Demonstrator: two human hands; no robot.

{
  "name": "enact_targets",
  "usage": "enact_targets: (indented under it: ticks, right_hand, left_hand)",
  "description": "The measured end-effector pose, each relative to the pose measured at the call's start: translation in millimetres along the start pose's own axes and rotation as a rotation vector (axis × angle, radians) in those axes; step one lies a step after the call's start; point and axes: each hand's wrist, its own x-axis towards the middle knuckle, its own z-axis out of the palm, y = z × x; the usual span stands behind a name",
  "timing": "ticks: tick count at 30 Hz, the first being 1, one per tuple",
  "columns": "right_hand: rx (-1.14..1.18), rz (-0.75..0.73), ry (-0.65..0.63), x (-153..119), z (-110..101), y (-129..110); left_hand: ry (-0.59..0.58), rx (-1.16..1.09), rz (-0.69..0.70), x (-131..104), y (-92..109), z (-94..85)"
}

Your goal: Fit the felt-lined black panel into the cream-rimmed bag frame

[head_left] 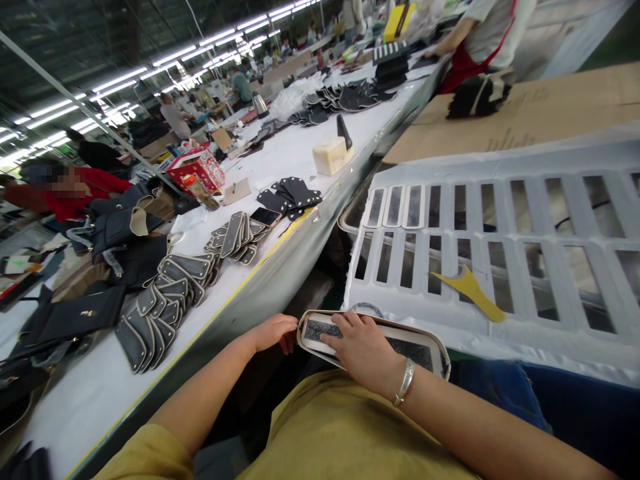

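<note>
Across my lap lies an oblong bag piece [415, 350] with rounded ends, a raised cream rim and a pale insert showing dark speckled areas. My left hand [275, 335] has its fingers curled at the piece's left end, pinching the rim; the fingertips are partly hidden. Palm down, my right hand [363, 347] rests on the insert with its fingers spread, covering the middle of it. Just beyond the piece is a white slotted plastic rack [505, 243], with several pale-edged dark strips [393, 207] at its far left corner.
A yellow scrap [473, 293] lies on the rack. To the left, a long white worktable [235, 303] carries grey studded tabs [150, 333], black bags [83, 320], a phone [266, 217] and a cream block [330, 157]. A co-worker in a red apron [470, 63] stands at the far right.
</note>
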Motion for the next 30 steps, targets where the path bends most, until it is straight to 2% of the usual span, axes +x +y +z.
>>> enact_targets:
  ticks: [3,5,11,17,21,25,30]
  right_hand:
    - [0.008,0.006,0.014,0.9,0.0,0.4]
    - [0.010,0.003,0.025,1.3,0.5,0.7]
    - [-0.005,-0.001,0.034,1.1,3.9,1.1]
    - [0.005,-0.001,0.039,1.3,3.4,0.9]
    - [0.009,0.001,0.027,0.9,1.0,0.6]
    - [0.004,-0.003,0.015,0.5,0.5,0.1]
    - [-0.003,0.002,0.011,0.6,1.8,-0.5]
  left_hand:
    - [-0.003,-0.080,0.003,1.7,-6.7,0.0]
    - [0.019,-0.057,0.006,2.4,-7.6,2.3]
    - [0.154,0.293,-0.063,3.7,5.8,10.2]
    - [0.079,0.340,-0.173,8.2,22.4,8.0]
    - [0.022,0.314,-0.212,13.7,24.3,3.9]
    - [-0.004,0.265,-0.200,17.9,20.3,0.5]
    - [-0.062,0.122,-0.121,17.2,11.0,-9.3]
